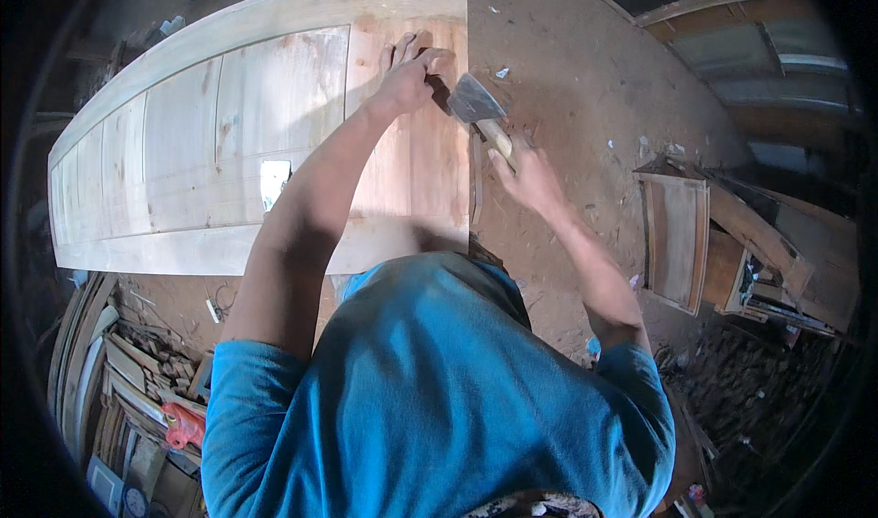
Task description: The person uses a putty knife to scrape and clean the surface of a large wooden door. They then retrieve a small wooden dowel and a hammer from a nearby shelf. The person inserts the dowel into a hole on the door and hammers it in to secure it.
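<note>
A long pale wooden panel door (pixel 283 88) lies across the left and middle of the view. My left hand (pixel 412 74) rests on its right end near the far edge, fingers spread over the wood; whatever lies under the palm is hidden. Just past the door's right edge, my right hand (pixel 530 175) is wrapped round the wooden handle of a hatchet (pixel 476 99). The hatchet's dark metal head is up by my left hand, its broad edge turned away to the right and its narrow end facing the door.
A small bright rectangular thing (pixel 273 184) is on the door's near half. Wood offcuts (pixel 137 372) and a red plastic bag (pixel 184 425) are heaped at the lower left. Framed wooden panels (pixel 675 239) lean at the right. The brown floor (pixel 567 79) has small litter.
</note>
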A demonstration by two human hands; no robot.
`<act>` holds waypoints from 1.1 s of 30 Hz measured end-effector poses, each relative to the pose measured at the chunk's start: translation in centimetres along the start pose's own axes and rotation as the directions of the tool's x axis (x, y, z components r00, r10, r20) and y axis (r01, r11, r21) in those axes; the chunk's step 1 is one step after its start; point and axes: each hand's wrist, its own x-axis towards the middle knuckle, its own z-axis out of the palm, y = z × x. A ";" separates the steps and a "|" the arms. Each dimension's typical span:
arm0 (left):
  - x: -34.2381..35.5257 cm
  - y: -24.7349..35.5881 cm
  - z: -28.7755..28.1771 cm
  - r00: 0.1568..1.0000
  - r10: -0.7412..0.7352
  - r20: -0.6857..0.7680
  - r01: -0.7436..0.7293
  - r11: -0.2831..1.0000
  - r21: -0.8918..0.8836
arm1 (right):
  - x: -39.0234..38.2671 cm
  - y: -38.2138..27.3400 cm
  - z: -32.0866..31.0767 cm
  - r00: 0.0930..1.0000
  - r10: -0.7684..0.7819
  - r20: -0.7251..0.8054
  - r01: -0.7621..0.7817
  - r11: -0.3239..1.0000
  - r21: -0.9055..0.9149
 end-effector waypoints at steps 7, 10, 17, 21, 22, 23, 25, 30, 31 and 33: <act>0.1 0.4 -0.1 0.999 0.016 0.038 -0.016 1.000 0.015 | 0.6 0.8 0.5 0.994 0.083 0.074 -0.083 0.997 0.000; -0.2 0.1 -0.6 0.999 0.029 0.016 -0.029 1.000 -0.003 | 0.1 -1.0 -0.1 0.999 0.045 0.006 -0.045 0.999 0.021; -1.8 0.4 -1.5 0.975 0.216 -0.057 -0.219 0.974 -0.061 | -0.7 0.8 1.0 0.996 0.089 0.018 -0.090 0.993 0.079; -8.0 6.6 -3.2 0.974 0.221 0.042 -0.224 0.970 0.090 | -6.1 5.5 6.1 0.950 0.286 -0.127 -0.202 0.870 0.449; -9.0 8.2 -3.5 0.970 0.236 0.052 -0.241 0.957 0.164 | -7.5 5.9 6.7 0.918 0.393 -0.053 -0.291 0.760 0.582; -9.7 9.1 -3.5 0.971 0.230 0.066 -0.239 0.950 0.200 | -8.6 5.6 6.4 0.899 0.438 -0.019 -0.340 0.724 0.601; -10.3 10.3 -3.3 0.970 0.229 0.087 -0.244 0.931 0.271 | -10.4 4.9 5.0 0.852 0.521 0.040 -0.426 0.648 0.631; -9.4 10.3 -2.6 0.961 0.212 0.176 -0.257 0.921 0.294 | -14.7 10.5 8.8 0.827 0.561 0.030 -0.468 0.660 0.588; -9.2 10.5 -3.0 0.958 0.209 0.197 -0.261 0.920 0.293 | -15.2 10.2 8.6 0.802 0.592 0.075 -0.515 0.624 0.588; -8.5 9.2 -3.4 0.952 0.224 0.206 -0.266 0.942 0.206 | -16.2 9.9 8.8 0.798 0.596 0.090 -0.510 0.587 0.628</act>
